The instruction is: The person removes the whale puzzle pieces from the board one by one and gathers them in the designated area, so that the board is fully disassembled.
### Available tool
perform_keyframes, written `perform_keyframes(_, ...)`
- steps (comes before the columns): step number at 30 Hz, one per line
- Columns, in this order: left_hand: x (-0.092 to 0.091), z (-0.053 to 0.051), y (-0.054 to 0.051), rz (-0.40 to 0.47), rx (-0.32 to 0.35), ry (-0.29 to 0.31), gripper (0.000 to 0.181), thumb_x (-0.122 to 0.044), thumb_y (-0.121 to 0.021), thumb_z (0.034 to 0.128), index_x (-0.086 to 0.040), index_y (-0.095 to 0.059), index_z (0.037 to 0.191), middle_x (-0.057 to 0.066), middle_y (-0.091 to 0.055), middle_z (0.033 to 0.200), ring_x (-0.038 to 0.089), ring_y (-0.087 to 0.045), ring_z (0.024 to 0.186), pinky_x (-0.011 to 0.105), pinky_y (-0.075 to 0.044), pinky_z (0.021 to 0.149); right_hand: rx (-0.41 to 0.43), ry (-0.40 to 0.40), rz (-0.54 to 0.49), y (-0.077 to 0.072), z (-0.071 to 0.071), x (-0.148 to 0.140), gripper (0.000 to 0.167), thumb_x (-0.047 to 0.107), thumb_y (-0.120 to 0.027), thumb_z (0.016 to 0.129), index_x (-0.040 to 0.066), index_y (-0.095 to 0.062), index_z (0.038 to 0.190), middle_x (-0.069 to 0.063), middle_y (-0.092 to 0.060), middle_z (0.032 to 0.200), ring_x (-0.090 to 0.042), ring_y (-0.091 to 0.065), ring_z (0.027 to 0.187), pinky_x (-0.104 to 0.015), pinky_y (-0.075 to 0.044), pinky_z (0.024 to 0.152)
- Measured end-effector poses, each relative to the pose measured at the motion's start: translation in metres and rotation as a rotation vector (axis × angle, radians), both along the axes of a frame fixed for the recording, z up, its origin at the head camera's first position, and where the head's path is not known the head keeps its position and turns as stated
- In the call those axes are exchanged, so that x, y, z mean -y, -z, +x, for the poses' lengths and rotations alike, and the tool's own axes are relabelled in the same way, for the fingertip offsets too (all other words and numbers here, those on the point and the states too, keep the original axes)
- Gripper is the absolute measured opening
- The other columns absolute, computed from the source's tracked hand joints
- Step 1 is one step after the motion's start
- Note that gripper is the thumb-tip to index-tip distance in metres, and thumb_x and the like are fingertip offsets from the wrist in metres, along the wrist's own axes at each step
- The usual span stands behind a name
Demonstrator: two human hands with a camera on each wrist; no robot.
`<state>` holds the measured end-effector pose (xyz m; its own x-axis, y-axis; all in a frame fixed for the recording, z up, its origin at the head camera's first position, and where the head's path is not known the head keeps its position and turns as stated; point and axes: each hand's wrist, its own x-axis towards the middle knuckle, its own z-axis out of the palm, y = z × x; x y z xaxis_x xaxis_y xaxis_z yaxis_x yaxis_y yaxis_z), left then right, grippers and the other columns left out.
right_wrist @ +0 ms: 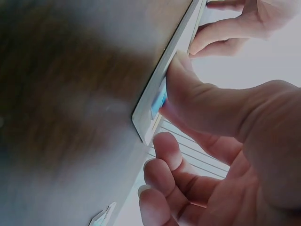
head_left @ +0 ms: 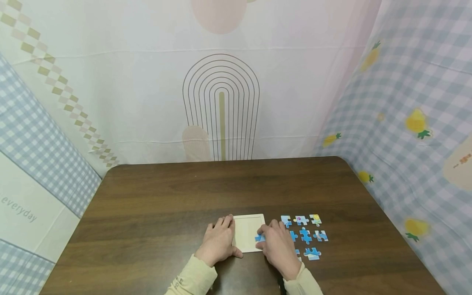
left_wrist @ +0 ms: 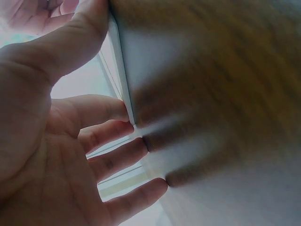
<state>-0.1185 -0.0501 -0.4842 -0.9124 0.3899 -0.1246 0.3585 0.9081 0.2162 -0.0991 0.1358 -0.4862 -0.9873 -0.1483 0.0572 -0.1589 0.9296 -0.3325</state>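
A shallow pale wooden puzzle tray (head_left: 246, 233) lies on the table between the two hands. My left hand (head_left: 218, 241) rests along the tray's left side, thumb by the near corner and fingers extended. In the left wrist view, the left fingertips touch the tray's edge and the tabletop. My right hand (head_left: 277, 246) pinches a blue puzzle piece (head_left: 259, 237) between thumb and index finger, over the tray's right part. The right wrist view shows that piece (right_wrist: 159, 104) low against the tray, partly hidden by the thumb; the other fingers are curled beside it.
Several loose puzzle pieces (head_left: 305, 236) lie in rough rows right of the tray, some partly covered by the right hand. The brown wooden table (head_left: 166, 196) extends left and behind. Patterned cloth (head_left: 147, 94) hangs along its back and sides.
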Motion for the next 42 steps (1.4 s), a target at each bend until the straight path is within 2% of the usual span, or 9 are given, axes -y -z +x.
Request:
perform_keyframes(9, -0.001, 0.000, 0.000, -0.007, 0.019, -0.007, 0.102, -0.057, -0.082, 0.0640, -0.001, -0.048, 0.142, 0.009, -0.040, 0.149, 0.029, -0.039, 0.132, 0.053, -0.038, 0.098, -0.013, 0.014, -0.030, 0.001, -0.001, 0.001, 0.024, 0.018, -0.086, 0.072, 0.014, -0.067, 0.087, 0.000, -0.053, 0.081, -0.020, -0.045, 0.076, -0.039, -0.041, 0.065)
perform_keyframes(18, -0.001, 0.000, -0.002, -0.003, 0.010, 0.000, 0.102, -0.057, -0.082, 0.0640, -0.001, -0.048, 0.142, 0.010, -0.041, 0.148, 0.030, -0.041, 0.131, 0.054, -0.038, 0.096, -0.031, -0.020, -0.079, -0.001, 0.001, -0.001, 0.027, 0.015, -0.086, 0.072, 0.015, -0.066, 0.089, 0.004, -0.055, 0.081, -0.016, -0.049, 0.074, -0.037, -0.042, 0.065)
perform_keyframes(26, -0.001, 0.000, -0.002, -0.008, -0.002, 0.001, 0.101, -0.058, -0.082, 0.0632, -0.001, -0.050, 0.140, 0.010, -0.043, 0.146, 0.029, -0.042, 0.129, 0.053, -0.039, 0.094, -0.004, -0.053, -0.190, -0.004, 0.006, -0.001, 0.022, 0.007, -0.080, 0.078, 0.017, -0.066, 0.094, 0.004, -0.051, 0.085, -0.009, -0.048, 0.065, -0.027, -0.041, 0.054)
perform_keyframes(34, -0.001, 0.002, -0.003, -0.004, -0.015, 0.008, 0.100, -0.057, -0.083, 0.0625, -0.001, -0.051, 0.139, 0.010, -0.044, 0.145, 0.030, -0.043, 0.128, 0.052, -0.040, 0.092, -0.050, -0.078, -0.197, -0.006, 0.006, -0.003, 0.020, 0.003, -0.076, 0.080, 0.017, -0.068, 0.090, 0.009, -0.055, 0.081, -0.006, -0.051, 0.067, -0.027, -0.042, 0.055)
perform_keyframes(42, 0.000, 0.001, -0.002, 0.004, -0.012, 0.015, 0.101, -0.056, -0.082, 0.0634, 0.000, -0.049, 0.141, 0.012, -0.042, 0.147, 0.030, -0.042, 0.129, 0.052, -0.039, 0.093, -0.167, 0.025, -0.300, -0.025, 0.010, -0.018, 0.017, 0.004, -0.076, 0.081, 0.015, -0.071, 0.092, 0.010, -0.059, 0.079, -0.005, -0.052, 0.068, -0.026, -0.046, 0.060)
